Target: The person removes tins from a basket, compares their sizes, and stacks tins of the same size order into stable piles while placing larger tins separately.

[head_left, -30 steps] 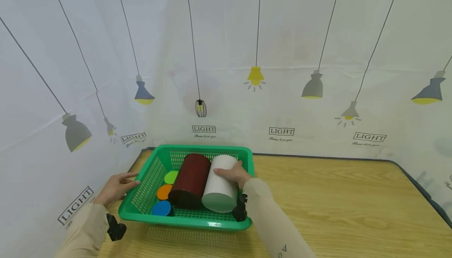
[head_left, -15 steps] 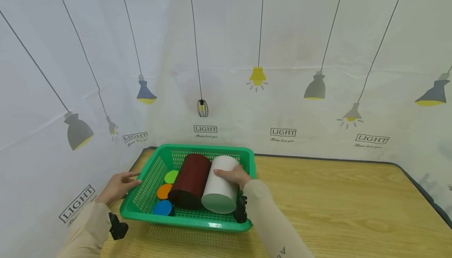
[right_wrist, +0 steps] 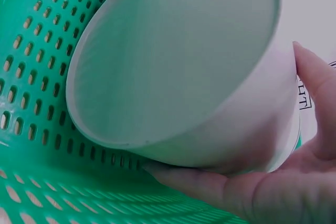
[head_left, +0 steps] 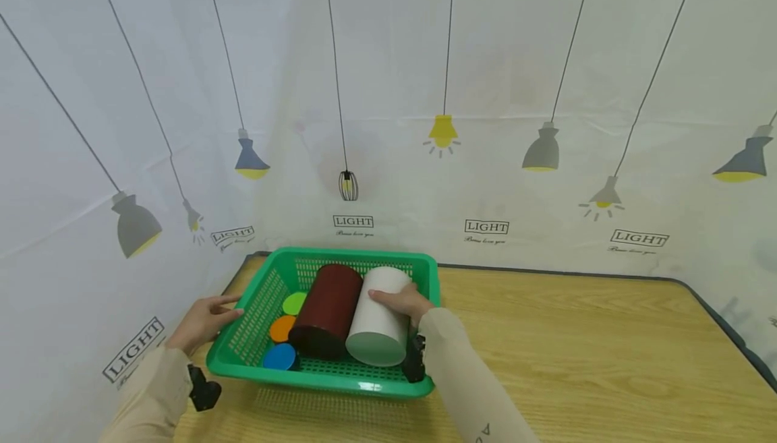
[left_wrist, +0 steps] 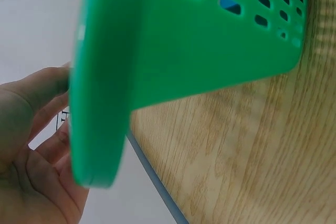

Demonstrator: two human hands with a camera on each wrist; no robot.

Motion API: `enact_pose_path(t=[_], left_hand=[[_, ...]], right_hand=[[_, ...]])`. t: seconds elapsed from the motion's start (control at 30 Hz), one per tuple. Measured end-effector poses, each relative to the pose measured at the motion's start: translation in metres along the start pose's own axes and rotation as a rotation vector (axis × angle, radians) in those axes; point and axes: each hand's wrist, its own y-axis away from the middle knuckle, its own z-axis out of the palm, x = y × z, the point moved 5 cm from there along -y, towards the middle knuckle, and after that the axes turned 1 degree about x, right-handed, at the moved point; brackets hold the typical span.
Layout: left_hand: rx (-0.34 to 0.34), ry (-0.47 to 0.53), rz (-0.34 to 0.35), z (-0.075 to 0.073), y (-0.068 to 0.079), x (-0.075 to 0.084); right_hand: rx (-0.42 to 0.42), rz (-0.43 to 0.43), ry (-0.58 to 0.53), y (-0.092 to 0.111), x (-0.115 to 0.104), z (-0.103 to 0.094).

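- White cylinder (head_left: 370, 321) lies on its side within the green basket (head_left: 322, 382), on the person's right, one round end turned toward the person; whether it bears fully on the basket floor is hard to tell
- Right hand (head_left: 407, 300) holds that cylinder, thumb over its upper side in the head view and fingers reaching to its far side; the right wrist view shows the digits spread apart round the curved wall
- Almost nothing changes over the last second: the hand keeps its hold, and the small shift of the basket in the head view goes along with the printed wall, so it looks like camera motion
- What this means, as a judgement: the handling is at a steady hold, with the cylinder not yet clear of the basket
- Left hand (head_left: 205, 321) stays at the basket's left rim, its digits reaching to the edge; whether they pinch it or only touch it, I cannot tell
- Dark red cylinder (head_left: 330, 298) lies just beside the white one, with the lime-green disc (head_left: 294, 304), orange disc (head_left: 282, 329) and short blue cylinder (head_left: 280, 357) in a row to its left, all unmoved
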Motion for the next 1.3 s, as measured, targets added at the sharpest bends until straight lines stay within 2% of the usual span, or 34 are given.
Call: enact_pose_path(t=[0.47,0.77,1.07,1.3], left_hand=[[0.021,0.053,-0.046,0.003,0.002,0.003],[0.035,0.022,-0.048,0.001,0.003,0.004],[0.041,0.041,-0.074,0.003,0.002,0.001],[0.042,0.03,-0.077,0.002,0.001,0.002]], right_hand=[[0.059,-0.092,-0.027,0.005,-0.007,-0.005],[0.07,-0.166,-0.035,0.014,-0.021,-0.015],[0.032,-0.215,-0.074,0.018,-0.034,-0.026],[-0.038,-0.222,-0.179,0.021,-0.038,-0.035]])
